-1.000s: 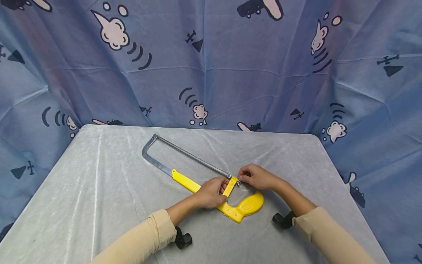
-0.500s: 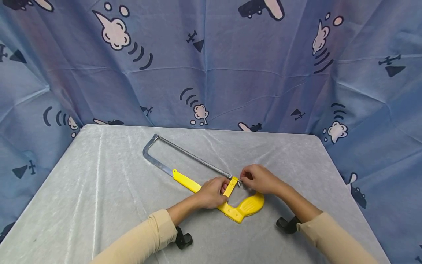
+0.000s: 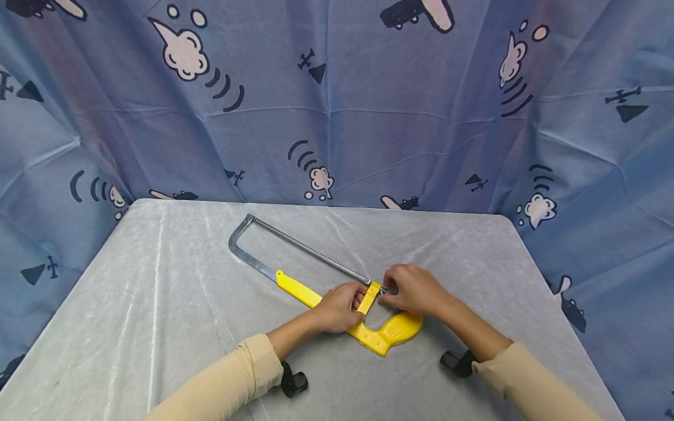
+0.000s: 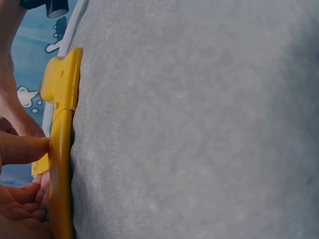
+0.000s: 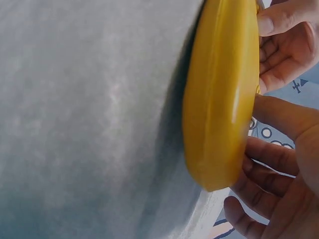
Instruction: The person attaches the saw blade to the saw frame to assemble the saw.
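Observation:
A hacksaw [image 3: 300,286] with a yellow frame and handle lies flat on the table, its toothed blade [image 3: 310,250] on the far side. My left hand [image 3: 339,307] grips the yellow frame where the short upright post [image 3: 368,298] joins it. In the left wrist view, the thumb presses on the frame's yellow bar [image 4: 61,169]. At the post's outer end is a small metal wing nut [image 3: 383,290], and my right hand [image 3: 418,289] pinches it between thumb and forefinger. The yellow handle [image 5: 222,99] hides the right fingertips in the right wrist view.
A pale grey cloth covers the table [image 3: 158,327]. Behind it hangs a blue patterned curtain [image 3: 337,117]. Black wrist-worn devices sit on the left wrist [image 3: 293,381] and right wrist [image 3: 458,362].
The right hand draws slightly away from the wing nut, then comes back with its thumb lower and fingers spread around it. The left hand and hacksaw stay in place.

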Action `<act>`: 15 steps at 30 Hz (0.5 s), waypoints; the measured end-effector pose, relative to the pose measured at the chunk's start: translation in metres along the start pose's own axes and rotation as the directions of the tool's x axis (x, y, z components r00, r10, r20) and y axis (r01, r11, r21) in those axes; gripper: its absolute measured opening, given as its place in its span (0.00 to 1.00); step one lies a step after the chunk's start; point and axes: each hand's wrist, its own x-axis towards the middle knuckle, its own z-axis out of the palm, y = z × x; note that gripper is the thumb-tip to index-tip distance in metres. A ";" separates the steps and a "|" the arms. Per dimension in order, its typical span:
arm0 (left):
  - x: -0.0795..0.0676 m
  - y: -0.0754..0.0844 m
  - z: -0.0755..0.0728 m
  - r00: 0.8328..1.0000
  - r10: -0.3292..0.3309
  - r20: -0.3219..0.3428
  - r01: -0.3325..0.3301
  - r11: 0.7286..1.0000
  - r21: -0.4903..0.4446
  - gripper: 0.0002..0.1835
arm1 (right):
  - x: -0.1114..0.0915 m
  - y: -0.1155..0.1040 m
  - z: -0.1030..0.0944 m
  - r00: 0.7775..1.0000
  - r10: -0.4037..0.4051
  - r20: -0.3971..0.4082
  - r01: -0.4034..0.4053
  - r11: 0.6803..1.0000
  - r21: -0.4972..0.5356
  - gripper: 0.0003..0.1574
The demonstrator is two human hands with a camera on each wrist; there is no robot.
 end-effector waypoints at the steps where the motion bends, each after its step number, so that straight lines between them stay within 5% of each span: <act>1: 0.000 0.000 0.000 1.000 -0.003 0.001 0.003 1.000 0.002 0.18 | 0.000 0.000 0.000 1.000 -0.001 -0.002 0.001 1.000 0.001 0.18; 15: 0.000 0.001 0.000 1.000 0.004 -0.001 -0.004 1.000 -0.002 0.19 | -0.001 0.003 0.000 0.994 -0.105 0.015 0.105 0.994 0.001 0.12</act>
